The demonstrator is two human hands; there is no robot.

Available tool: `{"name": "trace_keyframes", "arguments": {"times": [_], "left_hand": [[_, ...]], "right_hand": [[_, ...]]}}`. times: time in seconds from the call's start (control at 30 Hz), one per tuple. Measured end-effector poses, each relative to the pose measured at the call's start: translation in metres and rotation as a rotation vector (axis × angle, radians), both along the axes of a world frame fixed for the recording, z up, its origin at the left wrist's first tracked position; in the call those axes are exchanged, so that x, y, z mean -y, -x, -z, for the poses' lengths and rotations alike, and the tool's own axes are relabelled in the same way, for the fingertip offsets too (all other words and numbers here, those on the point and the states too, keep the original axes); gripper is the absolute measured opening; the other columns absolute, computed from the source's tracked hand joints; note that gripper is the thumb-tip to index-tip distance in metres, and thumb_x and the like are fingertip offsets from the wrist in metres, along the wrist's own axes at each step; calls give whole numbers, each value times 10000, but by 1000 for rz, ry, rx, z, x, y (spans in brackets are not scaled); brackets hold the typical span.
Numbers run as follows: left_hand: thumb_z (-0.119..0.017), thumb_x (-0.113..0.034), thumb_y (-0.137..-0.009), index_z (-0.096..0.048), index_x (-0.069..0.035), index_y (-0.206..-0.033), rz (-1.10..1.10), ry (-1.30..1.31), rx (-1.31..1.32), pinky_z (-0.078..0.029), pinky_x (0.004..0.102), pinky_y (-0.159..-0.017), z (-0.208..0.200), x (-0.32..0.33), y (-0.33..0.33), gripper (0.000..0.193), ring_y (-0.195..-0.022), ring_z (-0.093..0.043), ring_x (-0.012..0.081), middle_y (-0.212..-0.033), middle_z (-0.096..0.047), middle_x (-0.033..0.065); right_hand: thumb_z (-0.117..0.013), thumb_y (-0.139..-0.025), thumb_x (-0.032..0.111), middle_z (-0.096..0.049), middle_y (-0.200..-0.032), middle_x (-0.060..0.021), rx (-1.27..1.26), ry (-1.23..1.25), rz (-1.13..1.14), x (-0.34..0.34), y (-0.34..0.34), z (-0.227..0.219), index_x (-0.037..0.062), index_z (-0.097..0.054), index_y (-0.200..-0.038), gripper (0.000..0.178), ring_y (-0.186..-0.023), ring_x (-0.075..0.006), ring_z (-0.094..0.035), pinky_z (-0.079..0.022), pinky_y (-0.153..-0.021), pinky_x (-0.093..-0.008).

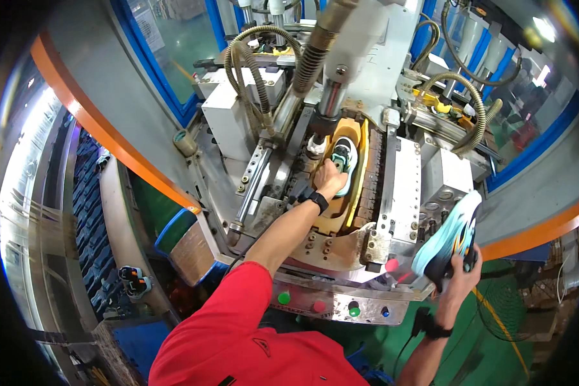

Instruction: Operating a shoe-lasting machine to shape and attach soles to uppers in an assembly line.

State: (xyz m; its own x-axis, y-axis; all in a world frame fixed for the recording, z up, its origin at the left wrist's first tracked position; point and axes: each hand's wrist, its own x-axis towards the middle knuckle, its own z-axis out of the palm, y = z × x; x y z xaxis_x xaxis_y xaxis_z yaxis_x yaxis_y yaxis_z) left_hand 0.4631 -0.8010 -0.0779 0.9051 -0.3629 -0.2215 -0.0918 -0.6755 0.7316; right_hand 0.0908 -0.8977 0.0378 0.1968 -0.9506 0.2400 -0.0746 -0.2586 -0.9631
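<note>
the left hand (330,180) presses, fingers closed, on a white-and-teal shoe (343,156) seated in the yellow cradle (361,186) of the grey press machine (405,186). the right hand (460,270) grips a second light-blue shoe (447,235) beside the machine, above the panel of green and pink buttons (318,306).

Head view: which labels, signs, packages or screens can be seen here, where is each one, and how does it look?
Paper notice: upper left, on the blue-framed window; pale rectangle with dark print too small to tell.
Machine casing mark: top centre, on the white housing; faint grey characters.
No packages or screens show.
</note>
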Motion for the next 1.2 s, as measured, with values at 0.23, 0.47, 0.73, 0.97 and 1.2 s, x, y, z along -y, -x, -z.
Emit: {"name": "trace_keyframes", "arguments": {"times": [0.23,0.47,0.73,0.97,1.2], "left_hand": [[-727,-111,-833,-664,12,-1026,-31,813,-833,-570,337,-658,-59,-116,58,238,-759,-682,178,-911,-697,77],[-631,-138,-933,-575,48,-1210,-160,896,-715,-507,284,-836,-117,-296,131,338,-911,-618,123,-1045,-647,40],[-629,-117,-924,-568,64,-1228,-577,978,-304,-519,299,-855,-134,-435,214,359,-932,-642,144,-1107,-647,77],[-629,-199,-942,-625,-6,-1111,-1048,978,-187,-565,360,-684,-101,-445,277,257,-812,-689,171,-968,-687,52],[-642,-240,-936,-630,-17,-1065,-982,1042,-330,-558,380,-687,-97,-418,296,258,-819,-691,207,-946,-694,72]], "right_hand": [[-740,-708,234,-654,-974,-142,-448,38,-364,71,-168,-53,-50,-617,-1080,484,-893,-205,-611,-484,-776,-341],[-753,-660,293,-670,-1063,-273,-941,167,-589,19,-344,18,-55,-624,-1121,591,-1001,-381,-661,-527,-846,-401],[-657,-777,204,-687,-859,-236,-903,503,-225,-25,-381,129,-25,-426,-1021,407,-855,-404,-683,-549,-753,-489],[-660,-823,146,-635,-971,-246,-298,593,-679,-157,-246,44,-17,-569,-1116,347,-887,-409,-638,-522,-770,-468],[-641,-778,118,-550,-1004,-102,-359,600,-1161,-285,-134,184,60,-583,-953,194,-977,-293,-567,-543,-666,-400]]}}
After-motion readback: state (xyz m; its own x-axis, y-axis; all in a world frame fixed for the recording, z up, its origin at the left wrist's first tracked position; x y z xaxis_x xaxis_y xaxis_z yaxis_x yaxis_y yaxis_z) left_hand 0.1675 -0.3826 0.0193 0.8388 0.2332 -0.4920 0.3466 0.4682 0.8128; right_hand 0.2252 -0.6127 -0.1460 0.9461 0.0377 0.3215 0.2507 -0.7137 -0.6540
